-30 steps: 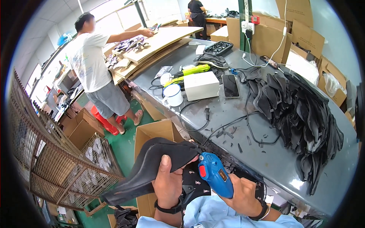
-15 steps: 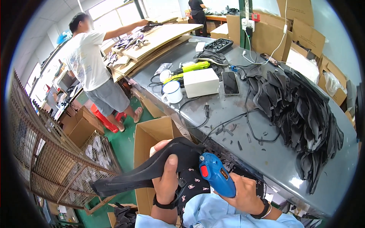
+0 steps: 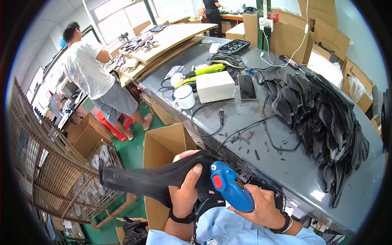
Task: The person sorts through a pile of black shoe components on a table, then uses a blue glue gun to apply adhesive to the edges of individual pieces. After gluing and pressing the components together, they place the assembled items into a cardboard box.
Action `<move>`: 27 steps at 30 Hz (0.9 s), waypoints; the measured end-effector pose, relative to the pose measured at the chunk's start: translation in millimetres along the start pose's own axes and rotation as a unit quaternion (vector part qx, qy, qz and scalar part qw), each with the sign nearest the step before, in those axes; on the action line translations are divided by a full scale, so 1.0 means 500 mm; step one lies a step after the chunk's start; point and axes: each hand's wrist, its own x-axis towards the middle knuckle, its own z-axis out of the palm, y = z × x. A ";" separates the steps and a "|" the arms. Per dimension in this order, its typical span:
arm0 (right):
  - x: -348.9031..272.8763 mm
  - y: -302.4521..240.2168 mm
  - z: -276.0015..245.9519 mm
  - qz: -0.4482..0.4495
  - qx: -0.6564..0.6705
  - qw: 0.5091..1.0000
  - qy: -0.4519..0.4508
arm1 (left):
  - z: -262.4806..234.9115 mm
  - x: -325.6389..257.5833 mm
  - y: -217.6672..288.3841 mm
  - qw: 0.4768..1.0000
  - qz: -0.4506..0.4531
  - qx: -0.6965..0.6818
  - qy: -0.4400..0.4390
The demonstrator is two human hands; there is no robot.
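Observation:
My left hand (image 3: 185,192) grips a long black curved shoe-upper piece (image 3: 139,181), held flat in front of my chest and pointing left. In my right hand (image 3: 261,208) is a blue hand-held power tool (image 3: 230,188) with a red button, its nose against the right end of the black piece. A black cable (image 3: 245,130) runs from near the tool up across the grey table (image 3: 302,171). A large heap of similar black pieces (image 3: 326,118) lies on the table at the right.
An open cardboard box (image 3: 163,143) stands below the table edge. On the table are a white mug (image 3: 184,97), a white box (image 3: 215,86), a phone (image 3: 246,87) and yellow-green tools (image 3: 204,71). A person in a white shirt (image 3: 87,73) stands at left beside a wire cage (image 3: 45,163).
The black piece has swung down from a raised tilt to lie nearly level, pointing left. My thumb now presses on its top beside the blue tool.

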 end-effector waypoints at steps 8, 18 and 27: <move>-0.008 -0.008 -0.010 -0.018 -0.078 0.997 -0.022 | -0.036 0.039 0.054 0.972 -0.072 0.183 -0.127; -0.010 -0.004 -0.004 -0.016 0.014 0.998 -0.055 | -0.079 0.069 0.000 0.874 -0.021 0.342 -0.344; 0.008 -0.021 -0.022 0.023 0.095 0.992 -0.081 | -0.055 0.036 -0.091 0.895 0.107 0.333 -0.277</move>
